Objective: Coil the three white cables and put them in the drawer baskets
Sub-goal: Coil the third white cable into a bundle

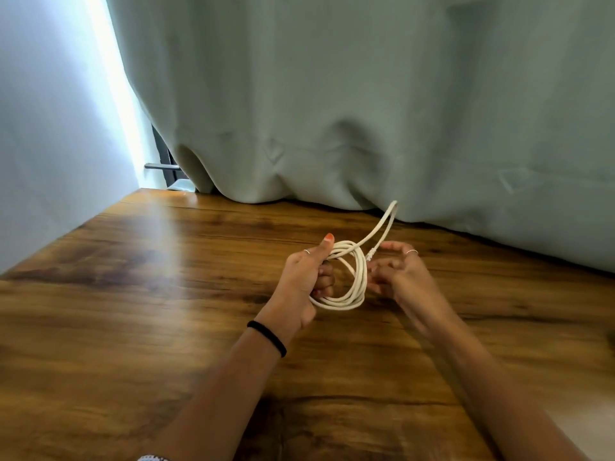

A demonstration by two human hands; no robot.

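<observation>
A pale green curtain (366,94) hangs across the whole back of the view, its hem bunched along the far edge of the desk (133,311). The desk is dark-grained brown wood and fills the lower part of the view; a streak of daylight lies across it near its far left corner, where a white wall (50,128) meets it and a dark metal bar (161,166) shows at the curtain's edge.

Both forearms reach out over the middle of the desk. The left hand (307,272) is closed in a fist round the white cable (352,284), thumb pressed on top of the gathered turns, with a black hair band (268,337) round the wrist and a thin ring on the thumb. The cable hangs from that fist as a coil of several loops, held above the desk toward its far edge. One long loose loop rises from the coil up and to the right, reaching the curtain hem, and the cable's plug end comes back down just beside the right hand (399,274). The right hand is blurred; its fingers look loosely curled close against the coil's right side, and I cannot tell whether they grip the cable.
</observation>
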